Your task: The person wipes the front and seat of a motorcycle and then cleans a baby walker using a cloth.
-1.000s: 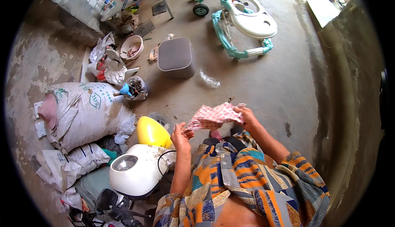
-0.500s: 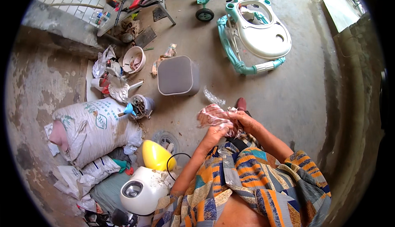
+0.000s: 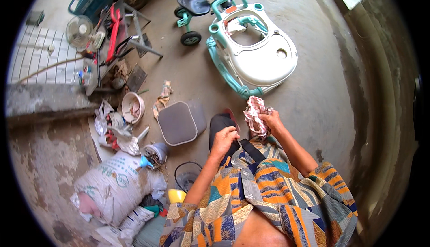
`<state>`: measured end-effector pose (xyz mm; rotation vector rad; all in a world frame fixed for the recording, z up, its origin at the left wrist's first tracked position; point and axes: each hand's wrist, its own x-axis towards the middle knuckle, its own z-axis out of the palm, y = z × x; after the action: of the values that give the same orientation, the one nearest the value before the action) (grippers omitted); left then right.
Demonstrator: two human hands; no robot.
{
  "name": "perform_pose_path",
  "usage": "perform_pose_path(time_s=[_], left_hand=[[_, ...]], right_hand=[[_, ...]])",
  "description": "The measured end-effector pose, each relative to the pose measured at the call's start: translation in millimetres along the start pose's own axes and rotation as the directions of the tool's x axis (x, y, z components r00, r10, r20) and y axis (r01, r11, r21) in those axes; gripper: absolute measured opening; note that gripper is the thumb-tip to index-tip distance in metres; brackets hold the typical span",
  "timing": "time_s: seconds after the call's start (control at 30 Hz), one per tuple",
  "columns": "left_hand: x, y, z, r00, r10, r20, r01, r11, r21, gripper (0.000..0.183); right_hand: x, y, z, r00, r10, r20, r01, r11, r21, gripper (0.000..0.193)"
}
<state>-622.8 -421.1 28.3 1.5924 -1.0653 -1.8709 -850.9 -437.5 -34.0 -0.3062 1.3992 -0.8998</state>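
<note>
Right hand (image 3: 272, 121) grips cloth (image 3: 255, 111); baby walker (image 3: 260, 62) ahead.

Thin, crumpled cloth is seen in the checked rag (image 3: 254, 116); the baby walker (image 3: 262, 65) is moulded in smooth, glossy plastic; a smooth, matt top is shown by the grey box (image 3: 177, 123); the sack (image 3: 114, 184) is woven in dull plastic; the floor (image 3: 320, 99) is finished in matt concrete, the wall (image 3: 45, 150) in rough, flaking plaster

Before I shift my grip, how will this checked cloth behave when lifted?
The checked cloth is probably floppy, bunching in loose folds. It looks light, held by the right hand alone. Its unheld end may swing.
</note>
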Motion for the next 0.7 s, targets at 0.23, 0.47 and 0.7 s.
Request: perform_pose_path(time_s=[0.23,0.47,0.7], left_hand=[[107.3,70.0,-34.4,0.969,-0.065,0.237,0.032,0.990,0.140,0.033],[227.7,86.8,-133.4,0.828,-0.147,0.541,-0.252,0.764,0.594,0.031],[296.3,130.1,-184.3,0.838,-0.287,0.465,-0.253,0.550,0.796,0.035]], right_hand=[[48.2,-14.8,15.9,0.959,-0.052,-0.277,0.087,0.990,0.115,0.021],[93.7,34.0,63.6,0.755,0.108,-0.647,0.316,0.805,0.503,0.025],[77.4,45.9,189.8,0.810,0.142,-0.568,0.120,0.909,0.398,0.032]])
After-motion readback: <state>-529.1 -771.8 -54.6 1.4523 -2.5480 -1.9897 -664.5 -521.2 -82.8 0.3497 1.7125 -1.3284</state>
